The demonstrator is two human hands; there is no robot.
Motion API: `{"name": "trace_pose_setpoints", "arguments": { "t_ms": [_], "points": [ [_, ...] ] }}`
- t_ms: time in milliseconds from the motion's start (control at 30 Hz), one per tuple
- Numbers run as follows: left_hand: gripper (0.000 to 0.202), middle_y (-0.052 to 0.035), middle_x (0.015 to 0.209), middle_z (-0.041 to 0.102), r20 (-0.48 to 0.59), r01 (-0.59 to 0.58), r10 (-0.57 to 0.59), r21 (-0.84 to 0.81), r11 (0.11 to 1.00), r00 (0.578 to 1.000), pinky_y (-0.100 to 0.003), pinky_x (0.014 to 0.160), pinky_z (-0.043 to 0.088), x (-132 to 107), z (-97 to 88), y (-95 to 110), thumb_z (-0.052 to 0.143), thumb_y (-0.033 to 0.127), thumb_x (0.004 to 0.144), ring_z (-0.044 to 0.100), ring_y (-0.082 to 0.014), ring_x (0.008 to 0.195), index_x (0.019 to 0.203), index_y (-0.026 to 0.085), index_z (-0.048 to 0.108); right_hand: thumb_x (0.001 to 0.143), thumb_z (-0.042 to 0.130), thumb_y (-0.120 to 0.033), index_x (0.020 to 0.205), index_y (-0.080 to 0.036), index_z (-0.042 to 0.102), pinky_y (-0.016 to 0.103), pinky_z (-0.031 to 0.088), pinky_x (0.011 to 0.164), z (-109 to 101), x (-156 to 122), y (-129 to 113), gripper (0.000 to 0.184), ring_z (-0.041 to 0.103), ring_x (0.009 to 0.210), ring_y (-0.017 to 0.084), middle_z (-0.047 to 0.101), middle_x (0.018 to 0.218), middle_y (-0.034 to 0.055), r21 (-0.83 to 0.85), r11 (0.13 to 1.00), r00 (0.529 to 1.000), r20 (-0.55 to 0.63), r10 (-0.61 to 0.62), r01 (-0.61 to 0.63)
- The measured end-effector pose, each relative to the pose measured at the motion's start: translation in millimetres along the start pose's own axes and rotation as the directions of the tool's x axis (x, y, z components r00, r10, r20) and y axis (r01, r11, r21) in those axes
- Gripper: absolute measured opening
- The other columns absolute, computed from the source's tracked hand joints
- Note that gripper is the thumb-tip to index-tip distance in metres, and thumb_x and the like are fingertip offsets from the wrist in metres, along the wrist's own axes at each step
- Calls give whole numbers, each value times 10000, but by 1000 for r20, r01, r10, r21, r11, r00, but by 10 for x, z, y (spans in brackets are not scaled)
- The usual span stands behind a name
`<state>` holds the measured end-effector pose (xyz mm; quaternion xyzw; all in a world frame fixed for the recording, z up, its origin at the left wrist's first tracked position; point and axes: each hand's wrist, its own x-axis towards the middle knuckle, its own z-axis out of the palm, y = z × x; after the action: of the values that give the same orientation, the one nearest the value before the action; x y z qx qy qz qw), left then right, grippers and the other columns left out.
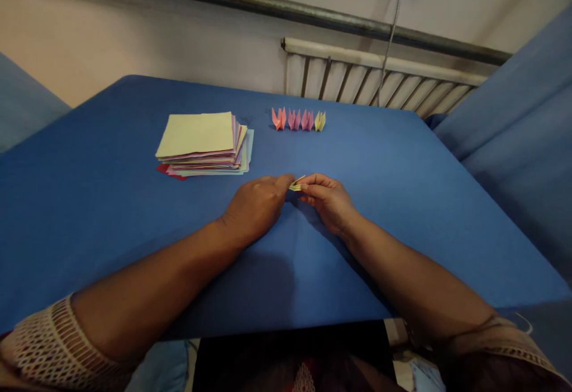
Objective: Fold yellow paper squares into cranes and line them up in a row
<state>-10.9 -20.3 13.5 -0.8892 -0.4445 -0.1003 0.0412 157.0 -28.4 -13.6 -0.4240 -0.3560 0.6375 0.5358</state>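
Both my hands meet at the middle of the blue table [111,201]. My left hand [257,204] and my right hand [328,198] pinch a small folded piece of yellow paper [296,185] between their fingertips, just above the table surface. Most of the paper is hidden by my fingers. Behind my left hand lies a stack of coloured paper sheets [203,143] with a pale yellow sheet on top. Beyond my hands, near the far edge, a row of small folded paper pieces [298,120] stands: orange, pink ones and a yellow one.
A white radiator [379,82] and a grey pipe [268,5] run along the wall behind the table. Blue cloth-covered surfaces [522,142] rise to the right and far left. A dark patterned object [295,362] lies in my lap.
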Motion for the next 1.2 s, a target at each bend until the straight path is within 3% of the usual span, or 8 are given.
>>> {"name": "trace_pose_setpoints", "arguments": {
  "t_ms": [367, 533, 833, 967, 1200],
  "points": [
    [283, -95, 927, 729, 64, 86, -82, -66, 994, 995, -307, 689, 472, 26, 22, -14, 389, 257, 980, 691, -237, 825, 1164, 185, 591, 656, 730, -294, 710, -217, 717, 292, 459, 713, -49, 5, -7, 95, 600, 808, 159, 699, 860, 26, 19, 1000, 999, 49, 15, -16],
    [302, -78, 928, 736, 84, 108, -97, -133, 985, 992, -307, 678, 469, 36, 29, -24, 403, 263, 970, 700, -237, 807, 1202, 198, 584, 653, 755, -301, 731, -236, 743, 286, 444, 679, -61, 27, -12, 102, 561, 719, 137, 699, 813, 13, -145, 987, 997, 34, -64, 68],
    [302, -57, 975, 754, 40, 168, -163, -240, 956, 986, -299, 729, 490, 59, 34, -66, 450, 273, 949, 710, -224, 854, 1191, 204, 616, 654, 781, -383, 804, -277, 786, 313, 470, 726, -72, 44, -13, 184, 594, 763, 156, 737, 858, 9, -218, 968, 991, 65, -116, 128],
    [305, -64, 981, 756, 21, 193, -196, -304, 933, 980, -311, 771, 506, 74, 42, -76, 465, 276, 944, 709, -224, 870, 1182, 186, 632, 684, 760, -360, 842, -285, 795, 336, 466, 780, -78, 39, -18, 178, 617, 818, 166, 746, 914, 17, -226, 963, 988, 89, -127, 144],
    [315, -69, 1024, 755, 25, 184, -185, -293, 938, 982, -315, 782, 511, 68, 28, -55, 467, 275, 942, 711, -230, 905, 1200, 191, 627, 663, 763, -283, 785, -263, 785, 321, 474, 728, -91, 54, -2, 125, 596, 740, 143, 732, 850, 15, -197, 974, 993, 66, -98, 110]
  ]
}}
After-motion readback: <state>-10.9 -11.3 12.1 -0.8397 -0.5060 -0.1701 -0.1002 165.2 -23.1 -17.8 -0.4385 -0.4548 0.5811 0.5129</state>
